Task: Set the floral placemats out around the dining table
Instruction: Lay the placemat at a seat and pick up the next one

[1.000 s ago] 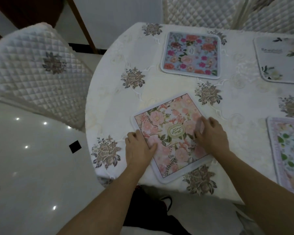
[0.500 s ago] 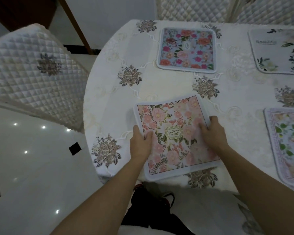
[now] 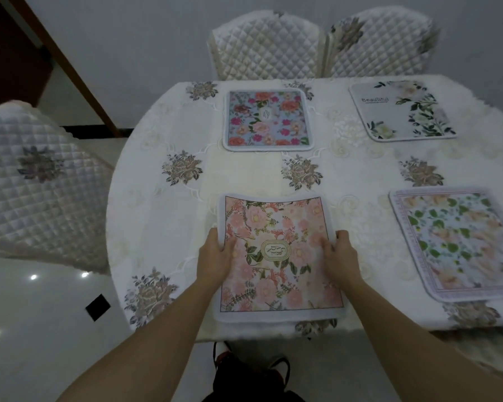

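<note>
A pink floral placemat (image 3: 276,227) lies at the near edge of the dining table (image 3: 244,175), squared to that edge. My left hand (image 3: 217,258) grips its left edge and my right hand (image 3: 341,256) grips its right edge, thumbs on top. Its far edge curls up a little. A blue placemat with red and pink flowers (image 3: 269,120) lies at the far side. At the far right sits a white placemat with green leaves (image 3: 401,111). A pastel placemat with green leaves (image 3: 459,245) lies at the near right.
A white embroidered tablecloth covers the table. Two quilted white chairs (image 3: 266,46) (image 3: 381,44) stand behind the far side, and another quilted chair (image 3: 38,181) stands at the left. Glossy white floor (image 3: 41,329) lies at the lower left. My shoes show below the table edge.
The pink placemat has turned from a tilted position to square with the table's near edge. Both hands shifted from its top surface to gripping its side edges. The view has tilted up.
</note>
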The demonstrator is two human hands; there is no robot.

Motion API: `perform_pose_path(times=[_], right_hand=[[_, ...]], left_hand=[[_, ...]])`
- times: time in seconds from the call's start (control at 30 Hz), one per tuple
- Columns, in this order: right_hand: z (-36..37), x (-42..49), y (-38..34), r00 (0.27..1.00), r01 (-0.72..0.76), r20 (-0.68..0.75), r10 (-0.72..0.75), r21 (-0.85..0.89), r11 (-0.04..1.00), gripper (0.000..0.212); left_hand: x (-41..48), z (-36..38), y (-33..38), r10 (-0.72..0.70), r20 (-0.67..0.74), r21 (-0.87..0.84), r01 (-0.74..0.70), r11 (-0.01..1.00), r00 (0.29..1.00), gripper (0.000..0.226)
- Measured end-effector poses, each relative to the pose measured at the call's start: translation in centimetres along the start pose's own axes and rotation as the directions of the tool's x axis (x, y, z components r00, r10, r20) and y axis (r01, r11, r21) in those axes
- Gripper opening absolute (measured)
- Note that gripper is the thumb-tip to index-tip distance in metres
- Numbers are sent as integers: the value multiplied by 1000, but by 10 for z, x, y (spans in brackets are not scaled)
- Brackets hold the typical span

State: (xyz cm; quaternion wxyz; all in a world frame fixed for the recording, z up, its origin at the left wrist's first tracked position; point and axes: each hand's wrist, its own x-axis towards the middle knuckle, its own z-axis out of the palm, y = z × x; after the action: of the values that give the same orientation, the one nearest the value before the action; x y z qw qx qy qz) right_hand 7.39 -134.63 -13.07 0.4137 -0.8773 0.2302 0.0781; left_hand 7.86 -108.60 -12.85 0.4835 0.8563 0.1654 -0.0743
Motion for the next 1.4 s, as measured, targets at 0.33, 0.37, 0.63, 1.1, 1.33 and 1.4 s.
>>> perform_pose_path(times=[0.33,0.37,0.63,1.1,1.33,1.4], right_hand=[[9,10,13,999,-39,-8,39,-19,999,27],[10,10,13,999,-35,-5,35,-24,999,27],[11,10,20,996,38,-70,-47,-136,990,44],[63,5,15,838,505,123,-531,-543,671,57],[69,15,28,790,588,279,-546,-599,544,73],[58,21,30,803,573,288,-523,-614,543,76]], left_hand=[[16,7,-10,-13,9,40,13,999,1000,25],[17,7,-10,-18,9,44,18,999,1000,25],[18,2,-12,-30,-57,131,37,991,998,33],[10,48,-35,416,374,642,-555,529,829,59],[1,61,-46,414,318,711,-504,490,853,65],[0,61,-45,408,326,716,-504,483,853,65]])
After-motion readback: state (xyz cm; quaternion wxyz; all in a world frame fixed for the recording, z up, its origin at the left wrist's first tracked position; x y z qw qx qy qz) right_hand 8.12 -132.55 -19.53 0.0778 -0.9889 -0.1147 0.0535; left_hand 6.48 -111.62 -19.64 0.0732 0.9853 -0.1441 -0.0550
